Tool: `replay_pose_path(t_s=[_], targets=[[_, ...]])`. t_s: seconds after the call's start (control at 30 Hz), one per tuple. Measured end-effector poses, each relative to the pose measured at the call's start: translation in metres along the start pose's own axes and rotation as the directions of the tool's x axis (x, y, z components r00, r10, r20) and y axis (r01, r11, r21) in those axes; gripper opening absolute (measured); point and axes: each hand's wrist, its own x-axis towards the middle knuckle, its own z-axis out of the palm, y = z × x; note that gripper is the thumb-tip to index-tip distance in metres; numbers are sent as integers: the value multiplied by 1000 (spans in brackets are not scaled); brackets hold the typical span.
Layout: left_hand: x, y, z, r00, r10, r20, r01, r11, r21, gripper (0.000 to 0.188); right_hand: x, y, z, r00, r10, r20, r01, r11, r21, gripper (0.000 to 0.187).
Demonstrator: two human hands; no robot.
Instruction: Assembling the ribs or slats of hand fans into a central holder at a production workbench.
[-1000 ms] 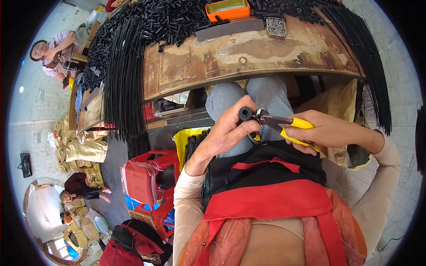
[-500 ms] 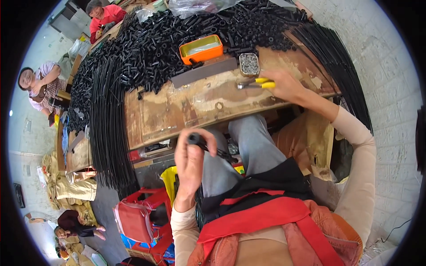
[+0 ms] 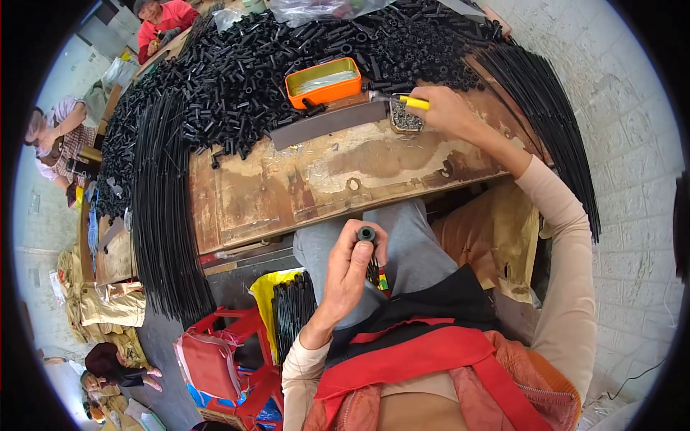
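My left hand [image 3: 350,269] is closed around a black tube [image 3: 366,233] above my lap, its round open end turned up. Dark thin parts hang below the fist, mostly hidden by it. My right hand [image 3: 444,111] grips yellow-handled pliers [image 3: 415,103] over the workbench. The metal jaws point left, close to the orange box [image 3: 325,83]. Just beneath the pliers sits a small tin [image 3: 407,118] of tiny silvery metal pieces.
A wide heap of short black tubes [image 3: 241,93] covers the far workbench [image 3: 273,183]. Bundles of long black rods [image 3: 159,208] hang over its left edge, more at right. A grey strip [image 3: 327,123] lies mid-bench. A red chair [image 3: 215,352] stands lower left; other people sit beyond.
My right hand has carried the pliers up and left, from the bench surface to above the tin. My left hand has moved right, with the black tube now more upright.
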Motion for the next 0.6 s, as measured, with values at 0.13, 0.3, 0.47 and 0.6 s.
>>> replay_pose_path(t_s=[0.13, 0.3, 0.47, 0.6], targets=[[-17, 13, 13, 999, -9, 41, 6, 996, 85, 40, 13, 5, -1, 987, 126, 100, -144, 970, 194, 29], [-43, 26, 25, 999, 47, 20, -49, 995, 85, 31, 25, 10, 0, 947, 234, 219, -300, 889, 346, 25], [-57, 43, 36, 988, 156, 20, -157, 983, 92, 34, 36, 42, 5, 919, 309, 246, -394, 745, 538, 17], [-73, 44, 32, 981, 190, -27, -186, 978, 96, 35, 5, -7, -17, 888, 130, 442, -460, 287, 840, 16]])
